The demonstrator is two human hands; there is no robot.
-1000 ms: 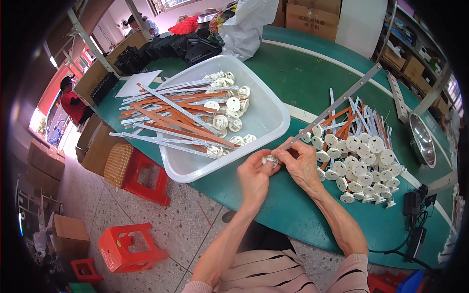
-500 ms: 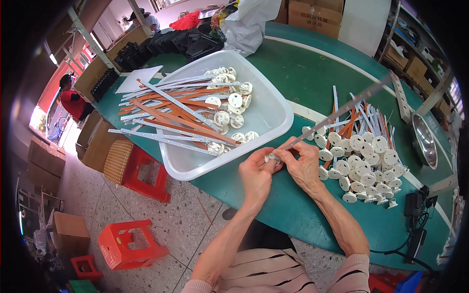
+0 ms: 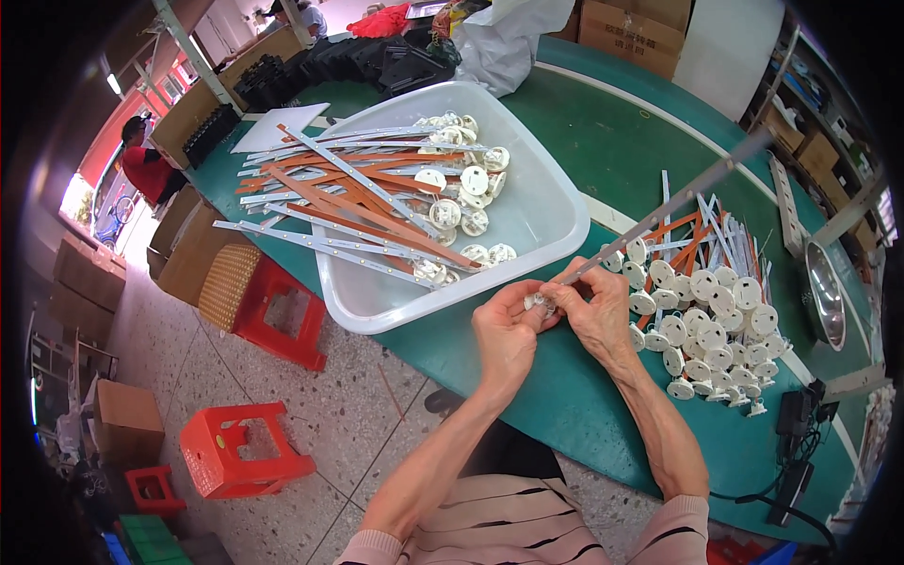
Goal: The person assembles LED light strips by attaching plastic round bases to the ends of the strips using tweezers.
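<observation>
Both my hands meet in front of the tub's near corner, above the green table. Pinched in the fingers of my left hand [image 3: 505,337] is a small whitish, partly clear fitting [image 3: 539,303], half covered by the fingertips. My right hand [image 3: 600,315] grips the lower end of a long thin LED strip [image 3: 664,209], which slants up to the far right. Whether strip and fitting are joined is hidden by my fingers. Beside my right hand lies a pile of white round bases [image 3: 702,284] with strips attached.
A white plastic tub [image 3: 556,235] holds LED strips [image 3: 325,240] with round white bases, their ends jutting over its left rim. A metal bowl [image 3: 825,297] and black power adapters [image 3: 798,411] are at the right. Red stools [image 3: 240,450] stand on the floor; a person [image 3: 146,162] is far left.
The whole view has shifted and tilted slightly. My hands keep the same pinching hold on the fitting and strip, with only slight finger movement.
</observation>
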